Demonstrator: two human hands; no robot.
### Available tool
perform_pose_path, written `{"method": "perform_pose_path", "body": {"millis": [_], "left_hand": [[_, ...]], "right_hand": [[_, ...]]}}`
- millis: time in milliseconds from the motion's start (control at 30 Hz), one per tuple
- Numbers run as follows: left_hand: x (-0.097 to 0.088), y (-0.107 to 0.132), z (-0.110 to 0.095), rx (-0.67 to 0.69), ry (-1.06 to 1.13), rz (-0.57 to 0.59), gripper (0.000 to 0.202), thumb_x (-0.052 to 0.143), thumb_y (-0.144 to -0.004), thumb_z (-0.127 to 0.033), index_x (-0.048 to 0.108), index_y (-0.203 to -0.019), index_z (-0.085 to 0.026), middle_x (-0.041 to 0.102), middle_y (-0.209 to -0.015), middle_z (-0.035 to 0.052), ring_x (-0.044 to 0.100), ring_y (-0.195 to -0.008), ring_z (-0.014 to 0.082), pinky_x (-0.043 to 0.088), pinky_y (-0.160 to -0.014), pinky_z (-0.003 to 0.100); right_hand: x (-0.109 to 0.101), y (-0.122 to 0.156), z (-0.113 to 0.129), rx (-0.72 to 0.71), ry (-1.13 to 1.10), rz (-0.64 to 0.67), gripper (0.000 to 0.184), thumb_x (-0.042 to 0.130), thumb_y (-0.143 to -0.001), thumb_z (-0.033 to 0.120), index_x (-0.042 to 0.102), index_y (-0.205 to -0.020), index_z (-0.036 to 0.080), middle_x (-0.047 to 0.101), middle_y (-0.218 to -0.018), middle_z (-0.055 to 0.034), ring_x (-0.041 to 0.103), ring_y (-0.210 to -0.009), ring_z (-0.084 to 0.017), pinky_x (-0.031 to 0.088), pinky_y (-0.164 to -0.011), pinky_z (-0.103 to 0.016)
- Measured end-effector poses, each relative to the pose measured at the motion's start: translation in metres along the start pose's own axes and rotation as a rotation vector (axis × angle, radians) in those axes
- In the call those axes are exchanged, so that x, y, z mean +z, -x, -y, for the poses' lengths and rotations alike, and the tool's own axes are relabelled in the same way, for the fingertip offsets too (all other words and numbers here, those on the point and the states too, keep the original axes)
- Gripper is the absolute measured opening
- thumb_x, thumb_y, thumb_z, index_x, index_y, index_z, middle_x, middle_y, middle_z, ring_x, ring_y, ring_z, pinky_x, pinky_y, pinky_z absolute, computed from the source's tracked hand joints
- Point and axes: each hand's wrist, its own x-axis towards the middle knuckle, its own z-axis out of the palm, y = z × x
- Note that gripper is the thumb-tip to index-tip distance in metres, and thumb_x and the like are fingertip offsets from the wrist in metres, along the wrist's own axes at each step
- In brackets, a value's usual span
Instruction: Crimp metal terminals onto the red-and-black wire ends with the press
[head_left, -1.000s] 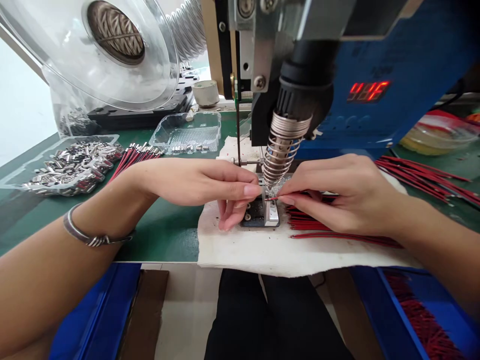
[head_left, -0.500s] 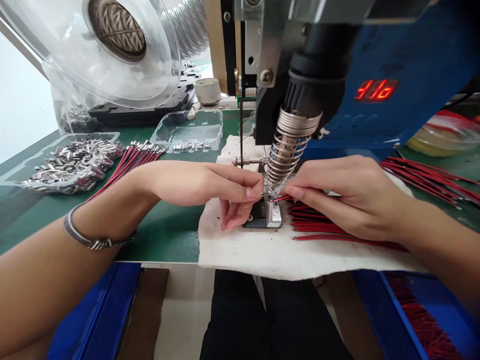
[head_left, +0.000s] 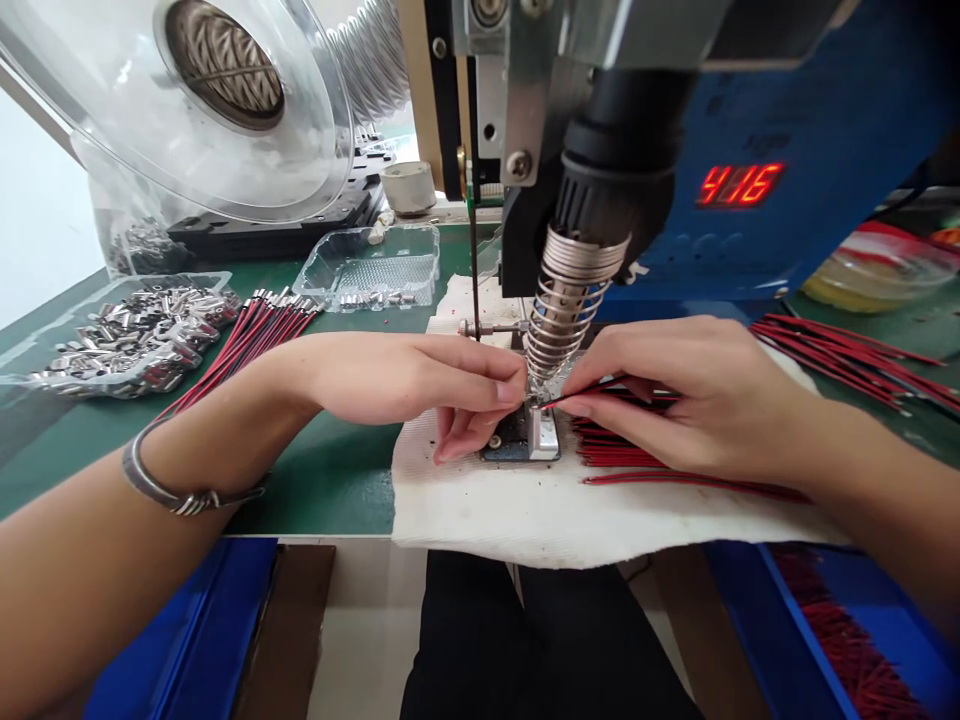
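Note:
My left hand (head_left: 420, 385) lies on the white cloth (head_left: 525, 510) with thumb and forefinger pinched at the small metal fixture (head_left: 541, 435); what they pinch is too small to make out. My right hand (head_left: 675, 395) pinches a thin red wire (head_left: 581, 392) and holds its tip at the fixture, right under the coiled metal nozzle (head_left: 566, 300) of the blue machine (head_left: 825, 120). More red wires (head_left: 660, 470) lie on the cloth beneath my right hand.
Left on the green bench are a pile of silver metal terminals (head_left: 127, 335), a bundle of red wires (head_left: 247, 335) and a clear plastic tray (head_left: 375, 265). A clear hood with a hose (head_left: 217, 90) hangs upper left. The red display (head_left: 739, 185) reads 416. Blue bins (head_left: 832, 620) stand below.
Both hands stay pinched at the fixture, with only slight shifts. The red display's digits changed to 416.

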Motion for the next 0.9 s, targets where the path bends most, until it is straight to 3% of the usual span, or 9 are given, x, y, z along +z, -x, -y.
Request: {"method": "perform_pose_path", "body": {"millis": [167, 400, 600, 900], "left_hand": [[0.000, 0.001, 0.000, 0.000, -0.019, -0.007, 0.043, 0.079, -0.114, -0.046, 0.067, -0.080, -0.025, 0.073, -0.076, 0.0046, 0.070, -0.076, 0.0233, 0.064, -0.081, 0.034], [0.000, 0.001, 0.000, 0.009, -0.060, 0.021, 0.042, 0.067, -0.121, -0.035, 0.061, -0.080, -0.024, 0.070, -0.075, 0.0029, 0.068, -0.075, 0.0209, 0.061, -0.083, 0.034], [0.003, 0.001, -0.002, -0.013, -0.065, 0.019, 0.053, 0.072, -0.121, -0.056, 0.061, -0.080, -0.025, 0.072, -0.074, 0.0026, 0.067, -0.074, 0.0206, 0.060, -0.083, 0.034], [0.004, 0.002, -0.003, -0.017, -0.101, 0.019, 0.054, 0.068, -0.121, -0.059, 0.062, -0.080, -0.025, 0.081, -0.077, 0.0051, 0.074, -0.077, 0.0224, 0.065, -0.085, 0.036]], "right_hand": [[0.002, -0.001, -0.004, -0.017, 0.014, 0.028, 0.015, 0.069, -0.125, 0.023, 0.081, -0.116, 0.024, 0.091, -0.103, -0.0035, 0.084, -0.085, -0.021, 0.064, -0.077, -0.034], [0.000, -0.001, -0.003, 0.067, 0.026, 0.036, 0.021, 0.066, -0.125, 0.026, 0.084, -0.115, 0.027, 0.091, -0.099, -0.0032, 0.080, -0.075, -0.022, 0.064, -0.077, -0.035], [0.002, -0.001, 0.000, 0.076, -0.006, 0.024, 0.022, 0.065, -0.125, 0.024, 0.084, -0.112, 0.026, 0.090, -0.097, -0.0034, 0.080, -0.075, -0.020, 0.061, -0.071, -0.034], [0.009, -0.004, 0.011, 0.197, -0.059, -0.035, 0.019, 0.071, -0.120, 0.025, 0.083, -0.106, 0.027, 0.088, -0.089, -0.0022, 0.080, -0.073, -0.022, 0.065, -0.075, -0.036]]}}
